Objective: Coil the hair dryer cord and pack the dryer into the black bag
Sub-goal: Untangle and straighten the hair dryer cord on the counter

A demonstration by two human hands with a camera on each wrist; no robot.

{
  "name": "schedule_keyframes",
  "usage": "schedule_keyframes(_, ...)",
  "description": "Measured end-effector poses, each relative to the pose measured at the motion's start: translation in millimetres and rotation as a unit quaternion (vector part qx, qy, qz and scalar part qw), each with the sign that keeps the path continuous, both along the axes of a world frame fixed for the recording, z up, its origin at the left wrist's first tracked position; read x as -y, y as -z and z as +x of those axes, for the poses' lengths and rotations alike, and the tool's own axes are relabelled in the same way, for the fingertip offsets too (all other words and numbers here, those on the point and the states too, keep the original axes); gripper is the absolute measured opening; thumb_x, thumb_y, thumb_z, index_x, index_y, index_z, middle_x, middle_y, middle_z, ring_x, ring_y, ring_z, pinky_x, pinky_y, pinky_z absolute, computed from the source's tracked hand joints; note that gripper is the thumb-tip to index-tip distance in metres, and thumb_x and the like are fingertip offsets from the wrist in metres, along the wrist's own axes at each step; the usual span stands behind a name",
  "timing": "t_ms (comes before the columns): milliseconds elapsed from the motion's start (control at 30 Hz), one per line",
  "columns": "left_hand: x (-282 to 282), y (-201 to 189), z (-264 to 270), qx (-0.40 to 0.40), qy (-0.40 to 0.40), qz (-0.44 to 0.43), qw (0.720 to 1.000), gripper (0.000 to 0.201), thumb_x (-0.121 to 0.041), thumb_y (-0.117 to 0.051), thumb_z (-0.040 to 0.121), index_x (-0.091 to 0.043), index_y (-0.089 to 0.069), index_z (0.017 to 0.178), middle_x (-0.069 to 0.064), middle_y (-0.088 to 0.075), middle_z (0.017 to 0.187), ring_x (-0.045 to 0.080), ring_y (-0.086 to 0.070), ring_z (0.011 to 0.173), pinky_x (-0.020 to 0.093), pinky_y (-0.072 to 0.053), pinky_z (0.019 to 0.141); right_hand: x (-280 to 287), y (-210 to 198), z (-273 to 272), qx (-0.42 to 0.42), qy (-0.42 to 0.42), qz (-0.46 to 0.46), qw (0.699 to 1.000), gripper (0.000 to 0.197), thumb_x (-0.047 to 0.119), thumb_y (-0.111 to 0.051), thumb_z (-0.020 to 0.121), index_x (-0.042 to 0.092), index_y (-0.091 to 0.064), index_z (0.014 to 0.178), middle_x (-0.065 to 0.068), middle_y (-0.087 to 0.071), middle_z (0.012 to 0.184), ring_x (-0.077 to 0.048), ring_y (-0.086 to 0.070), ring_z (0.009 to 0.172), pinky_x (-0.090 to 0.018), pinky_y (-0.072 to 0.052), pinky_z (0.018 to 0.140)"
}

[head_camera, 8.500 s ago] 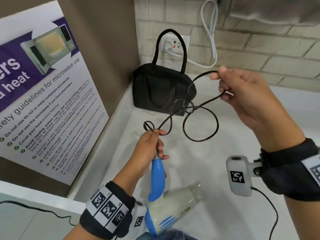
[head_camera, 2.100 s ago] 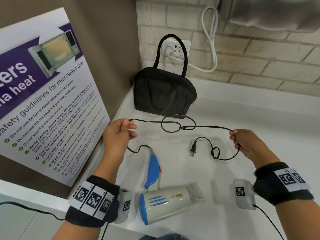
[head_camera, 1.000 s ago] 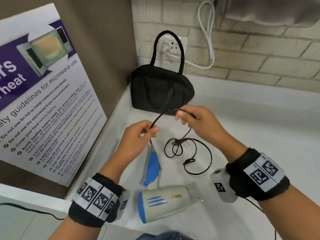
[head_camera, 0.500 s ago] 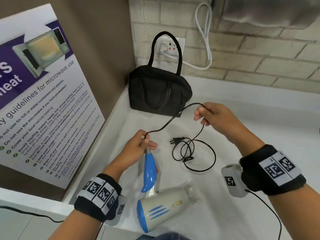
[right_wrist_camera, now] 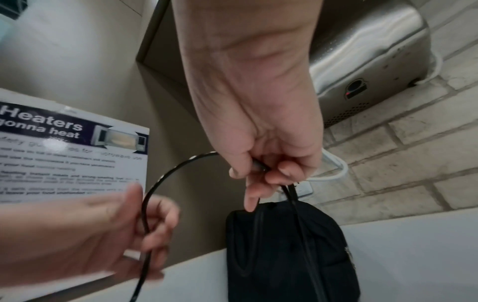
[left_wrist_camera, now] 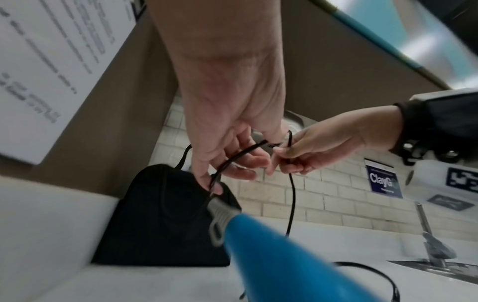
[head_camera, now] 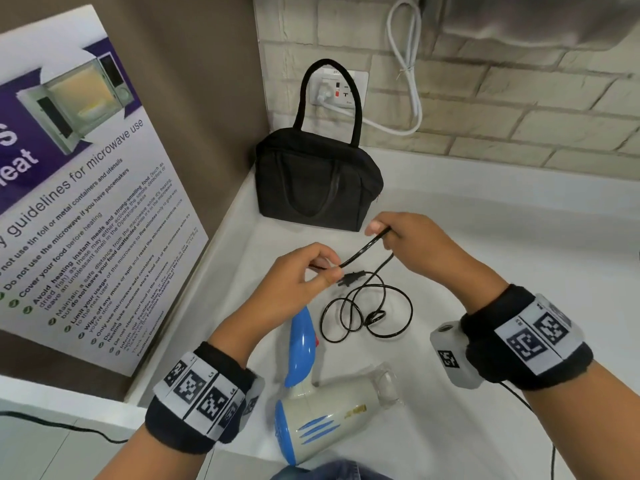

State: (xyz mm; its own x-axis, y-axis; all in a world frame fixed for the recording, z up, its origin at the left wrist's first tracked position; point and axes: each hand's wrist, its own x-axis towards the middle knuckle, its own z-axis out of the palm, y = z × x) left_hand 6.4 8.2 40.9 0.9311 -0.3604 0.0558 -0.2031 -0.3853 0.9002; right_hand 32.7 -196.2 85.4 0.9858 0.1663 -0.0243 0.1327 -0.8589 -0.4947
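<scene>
The soft black fabric handbag [head_camera: 317,188] sits at 12 o'clock on the white bench [head_camera: 485,237], zipped I think. The white-and-blue plastic hair dryer [head_camera: 325,410] lies at 6. Both hands, left hand [head_camera: 294,282] and right hand [head_camera: 412,244], pinch the thin black cord [head_camera: 363,245]; the loose loops could snag or knot.

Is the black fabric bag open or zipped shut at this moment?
Cannot tell. The black fabric bag stands upright in the counter corner, handles up, nothing visibly in it; its top opening is not clearly shown in any view.
</scene>
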Motion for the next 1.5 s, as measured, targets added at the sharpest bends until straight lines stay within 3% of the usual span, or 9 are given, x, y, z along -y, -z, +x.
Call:
schedule_keyframes(200, 10.2, -26.3, 2.0, 0.087, -0.017, 0.02, 0.996, 0.021, -0.02, -0.049, 0.095, -0.024, -0.063, 0.079, -0.007, -0.059, 0.064, 0.004, -0.055, 0.064, 0.012, -0.041, 0.06, -17.3, 2.8, -7.2, 0.003, -0.07, -0.028, 0.997, 0.021, 0.008, -0.039, 0.096, 0.008, -0.06, 0.094, 0.008, -0.053, 0.073, -0.014, -0.054, 0.073, -0.025, -0.041, 0.067)
schedule_keyframes(300, -7.3, -20.7, 5.7, 0.07, -0.094, -0.034, 0.993, 0.031, -0.011, -0.046, 0.095, -0.025, -0.059, 0.07, -0.006, -0.056, 0.059, 0.006, -0.058, 0.063, 0.021, -0.049, 0.073, -5.4, 10.0, -6.3, -0.001, -0.059, -0.014, 0.998, 0.026, 0.017, -0.037, 0.1, 0.005, -0.055, 0.085, 0.007, -0.05, 0.068, -0.011, -0.047, 0.065, -0.025, -0.035, 0.061)
schedule_keyframes(533, -36.2, 5.9, 1.9, -0.025, -0.161, -0.097, 0.982, 0.039, -0.01, -0.038, 0.098, -0.021, -0.055, 0.065, -0.011, -0.052, 0.055, 0.015, -0.062, 0.068, 0.048, -0.05, 0.092, 13.5, 54.4, -2.9, -0.027, -0.022, -0.053, 0.998, 0.022, 0.002, -0.04, 0.091, 0.01, -0.042, 0.07, 0.0, -0.043, 0.062, -0.022, -0.04, 0.063, -0.022, -0.029, 0.054)
schedule_keyframes(833, -55.0, 11.2, -5.0, -0.044, -0.212, -0.137, 0.966, 0.039, -0.007, -0.036, 0.098, -0.016, -0.052, 0.064, -0.009, -0.054, 0.058, 0.009, -0.067, 0.072, 0.034, -0.048, 0.088, 15.3, 97.1, 2.7, -0.076, -0.011, -0.049, 0.996, 0.025, 0.015, -0.037, 0.098, 0.01, -0.041, 0.074, -0.008, -0.05, 0.07, -0.023, -0.043, 0.066, -0.032, -0.034, 0.063)
schedule_keyframes(1033, -68.4, 24.8, -0.2, -0.06, -0.249, -0.15, 0.955, 0.036, -0.008, -0.035, 0.1, -0.012, -0.05, 0.067, 0.002, -0.048, 0.066, 0.005, -0.065, 0.067, 0.025, -0.048, 0.08, 17.2, 108.6, 3.2, -0.102, -0.01, -0.077, 0.992, 0.038, 0.015, -0.033, 0.098, 0.022, -0.031, 0.061, 0.004, -0.039, 0.06, -0.019, -0.04, 0.065, -0.027, -0.03, 0.058)
schedule_keyframes(1200, -83.1, 44.3, 5.6, -0.072, -0.241, 0.02, 0.968, 0.038, -0.007, -0.037, 0.097, -0.017, -0.054, 0.065, 0.003, -0.06, 0.066, 0.022, -0.067, 0.081, 0.026, -0.044, 0.075, 21.4, 93.7, 5.0, -0.132, 0.018, -0.061, 0.989, 0.027, 0.017, -0.033, 0.098, 0.007, -0.048, 0.078, -0.006, -0.053, 0.077, -0.023, -0.046, 0.074, -0.028, -0.034, 0.067)
schedule_keyframes(1300, -85.4, 40.5, 10.4, -0.06, -0.218, 0.137, 0.964, 0.033, -0.001, -0.038, 0.094, -0.014, -0.063, 0.078, 0.004, -0.065, 0.077, 0.028, -0.064, 0.089, 0.025, -0.042, 0.071, 23.9, 72.6, 5.2, -0.111, 0.016, -0.026, 0.993, 0.03, 0.016, -0.037, 0.096, 0.012, -0.057, 0.074, 0.004, -0.052, 0.068, -0.018, -0.048, 0.069, -0.023, -0.035, 0.06)
schedule_keyframes(1433, -67.3, 27.6, 18.9, 0.051, -0.173, 0.304, 0.936, 0.044, 0.007, -0.042, 0.088, -0.012, -0.056, 0.125, 0.011, -0.063, 0.116, 0.029, -0.058, 0.106, 0.031, -0.041, 0.092, 15.9, 43.0, 0.4, -0.088, -0.009, -0.025, 0.996, 0.035, 0.021, -0.04, 0.097, 0.02, -0.062, 0.069, 0.012, -0.05, 0.063, -0.007, -0.048, 0.064, -0.015, -0.034, 0.059)
schedule_keyframes(1500, -43.4, 17.4, 16.0, 0.099, -0.122, 0.378, 0.912, 0.05, -0.003, -0.045, 0.091, -0.021, -0.042, 0.138, 0.007, -0.054, 0.13, 0.026, -0.05, 0.119, 0.041, -0.028, 0.108, 6.1, 28.5, -5.3, -0.08, -0.029, -0.03, 0.996, 0.035, 0.023, -0.041, 0.097, 0.02, -0.065, 0.072, 0.014, -0.05, 0.062, -0.003, -0.047, 0.062, -0.013, -0.033, 0.06)
